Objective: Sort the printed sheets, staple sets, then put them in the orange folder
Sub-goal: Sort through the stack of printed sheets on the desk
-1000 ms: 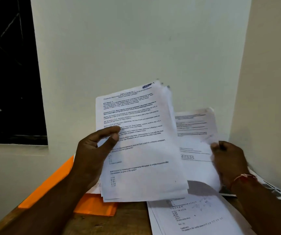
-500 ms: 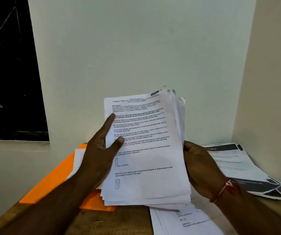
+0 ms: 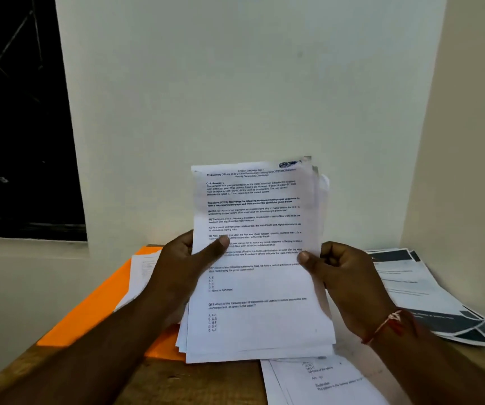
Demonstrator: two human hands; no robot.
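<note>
I hold a stack of printed sheets (image 3: 258, 287) upright above the wooden table (image 3: 206, 381), text facing me. My left hand (image 3: 185, 267) grips its left edge, thumb across the front page. My right hand (image 3: 343, 273) grips the right edge, thumb on the front. The stack's top corners are fanned and blurred. The orange folder (image 3: 95, 305) lies flat on the table at the left, partly under my left arm and the stack. No stapler is in view.
A white sheet (image 3: 144, 273) rests on the folder. A pile of sheets with dark bands (image 3: 428, 293) lies at the right by the side wall. More printed sheets (image 3: 323, 381) lie at the front. Walls close behind and at the right; a dark window (image 3: 21, 118) is at the left.
My right hand put down the single sheet it held out at the right and came back to grip the stack's right edge. The stack now stands more upright and centred.
</note>
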